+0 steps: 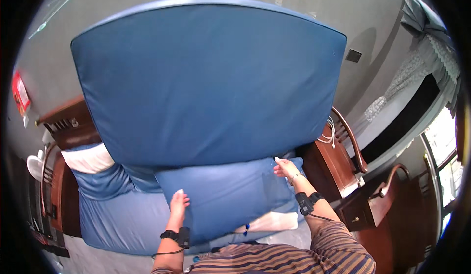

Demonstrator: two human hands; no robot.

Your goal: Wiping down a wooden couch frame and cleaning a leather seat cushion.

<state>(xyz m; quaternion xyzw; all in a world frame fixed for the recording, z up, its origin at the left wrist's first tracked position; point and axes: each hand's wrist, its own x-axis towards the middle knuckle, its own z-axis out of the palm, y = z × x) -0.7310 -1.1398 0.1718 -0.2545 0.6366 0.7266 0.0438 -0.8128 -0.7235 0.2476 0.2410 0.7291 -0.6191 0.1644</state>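
Observation:
A plump rectangular blue cushion (224, 196) lies before me on a blue fabric seat (121, 222). My left hand (179, 204) is at its left side, thumb up and fingers apart. Over its upper right corner is my right hand (285, 169), fingers loosely spread, with the palm turned inward. Neither hand shows a grip on the fabric, and whether they touch it is unclear. Behind the cushion stands a large blue fabric-covered mattress or pad (213, 79), upright near the wall. A white cloth piece (276, 220) shows beneath the cushion's near edge.
A blue-and-white pillow (94, 163) sits at the left, by a wooden armrest (46, 178). Wooden furniture (335, 156) with a curved rail and a white cable (331, 134) stands at the right. Beyond it are a small drawer (355, 215) and gathered curtains (404, 71).

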